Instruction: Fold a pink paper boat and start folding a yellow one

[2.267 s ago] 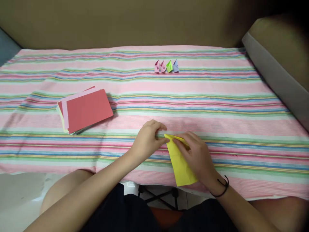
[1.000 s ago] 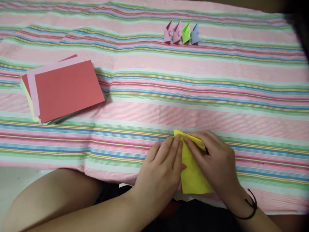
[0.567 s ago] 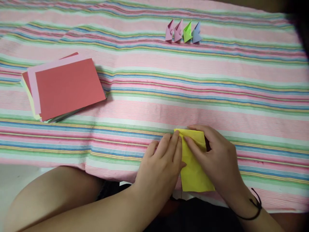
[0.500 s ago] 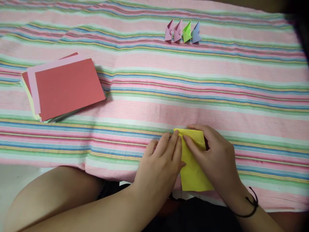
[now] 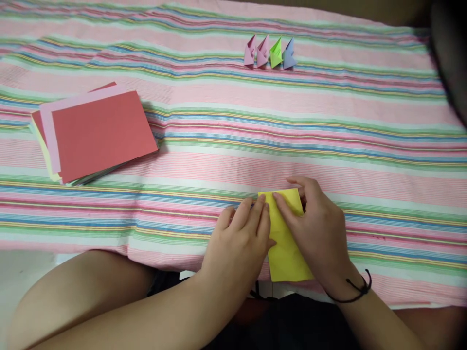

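A yellow sheet of paper [image 5: 288,253] lies on the cloth at the near edge, its lower end by my lap. My left hand [image 5: 242,238] presses its fingers together along the sheet's upper left edge, with the thumb tip on the paper lower down. My right hand [image 5: 317,223] has its thumb pressed on the paper near the top edge. Its index finger curves round past the top right corner, and the other fingers are mostly hidden behind the hand. A black cord bracelet [image 5: 359,290] circles the right wrist.
A stack of coloured paper sheets [image 5: 105,136], red on top, lies at the left. Several small folded paper pieces, including a green one [image 5: 276,53] and a blue one [image 5: 289,54], stand in a row at the back. A striped cloth [image 5: 219,165] covers the surface.
My right index finger has lifted slightly beyond the paper's top edge, and the thumb stays on the sheet. The hands and paper appear a little further left and up in view, partly from camera movement.
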`<action>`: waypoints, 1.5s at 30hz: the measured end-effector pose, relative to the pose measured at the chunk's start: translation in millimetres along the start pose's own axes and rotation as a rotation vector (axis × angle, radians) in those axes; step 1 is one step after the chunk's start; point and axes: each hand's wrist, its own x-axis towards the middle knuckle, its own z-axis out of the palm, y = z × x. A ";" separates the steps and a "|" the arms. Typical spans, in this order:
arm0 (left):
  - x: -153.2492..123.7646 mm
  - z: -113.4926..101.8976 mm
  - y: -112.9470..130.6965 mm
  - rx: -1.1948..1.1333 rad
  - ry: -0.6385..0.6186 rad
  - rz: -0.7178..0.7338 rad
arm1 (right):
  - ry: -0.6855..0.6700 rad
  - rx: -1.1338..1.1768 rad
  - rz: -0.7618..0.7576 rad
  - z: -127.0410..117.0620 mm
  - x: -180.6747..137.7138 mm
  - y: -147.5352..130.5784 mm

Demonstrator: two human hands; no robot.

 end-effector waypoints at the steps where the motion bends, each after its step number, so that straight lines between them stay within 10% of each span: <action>1: -0.2 0.2 0.0 -0.002 0.003 0.001 | 0.003 0.008 0.009 -1.5 -0.6 2.0; 9: 0.7 2.3 -2.2 -0.026 0.016 0.019 | -0.075 0.149 -0.010 -14.3 -3.8 19.1; 20: -0.3 7.8 1.3 -0.052 0.078 0.038 | -0.120 0.028 -0.479 -27.4 -35.5 11.8; 45: 1.7 7.8 3.2 0.008 0.110 0.065 | -0.248 -0.296 -0.086 -11.0 -27.1 -12.3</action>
